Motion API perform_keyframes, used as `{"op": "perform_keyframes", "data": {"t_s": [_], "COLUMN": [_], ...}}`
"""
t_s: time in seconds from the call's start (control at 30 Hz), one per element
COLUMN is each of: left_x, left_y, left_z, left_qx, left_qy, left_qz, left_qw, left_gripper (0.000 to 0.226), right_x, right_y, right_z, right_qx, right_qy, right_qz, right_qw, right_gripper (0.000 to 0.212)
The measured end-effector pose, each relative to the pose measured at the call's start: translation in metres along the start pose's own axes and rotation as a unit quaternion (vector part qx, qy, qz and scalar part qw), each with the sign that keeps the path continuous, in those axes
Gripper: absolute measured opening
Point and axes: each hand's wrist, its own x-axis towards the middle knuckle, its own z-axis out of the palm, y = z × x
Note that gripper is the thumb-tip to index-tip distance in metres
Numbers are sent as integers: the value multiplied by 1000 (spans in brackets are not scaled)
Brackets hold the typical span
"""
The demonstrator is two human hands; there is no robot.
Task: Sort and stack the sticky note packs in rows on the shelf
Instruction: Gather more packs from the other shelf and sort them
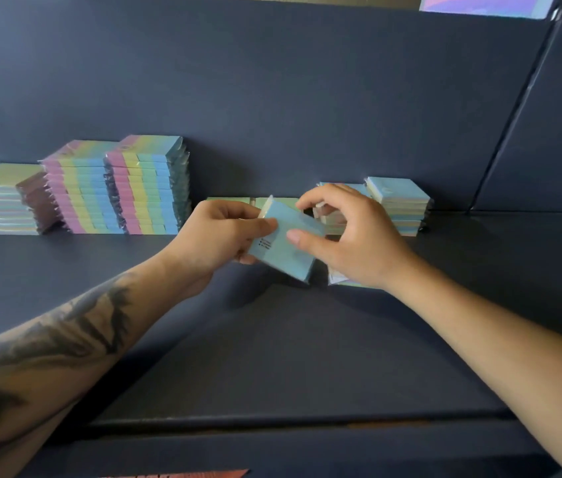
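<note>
A light blue sticky note pack (284, 248) is tilted in the air above the dark shelf (272, 339). My left hand (224, 232) grips its left edge, thumb on top. My right hand (348, 236) pinches its right side with the thumb on the face and the fingers curled over the far edge. A stack of blue packs (400, 205) stands just behind my right hand. Two tall stacks of rainbow-striped packs (117, 188) stand at the back left. Low greenish packs (238, 201) lie behind my hands, and another pack (340, 279) lies partly hidden under my right wrist.
A lower stack of pale packs (0, 198) sits at the far left. The shelf's back wall (272, 81) and a slanted side panel (531, 115) close off the back and right. A reddish strip (176, 474) shows below the front edge.
</note>
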Motion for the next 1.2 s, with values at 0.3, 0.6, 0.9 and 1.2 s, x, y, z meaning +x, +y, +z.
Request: {"op": "perform_keyframes", "data": {"t_s": [0.3, 0.6, 0.9, 1.2], "left_x": [-8, -8, -6, -4], "left_y": [18, -16, -26, -26], "left_z": [28, 33, 33, 32], "left_qx": [65, 527, 544, 534], "left_qy": [-32, -128, -137, -143], "left_qz": [25, 124, 106, 100], "left_qw": [997, 831, 821, 828], "left_gripper": [24, 89, 79, 81], "right_x": [-11, 47, 81, 77], "right_y": [-15, 57, 88, 82], "right_z": [-54, -89, -76, -74], "right_qx": [-125, -191, -190, -240], "right_qy": [-115, -132, -168, -176], "right_qz": [-5, 50, 76, 92], "right_qw": [986, 972, 964, 950], "right_gripper": [49, 40, 39, 38]}}
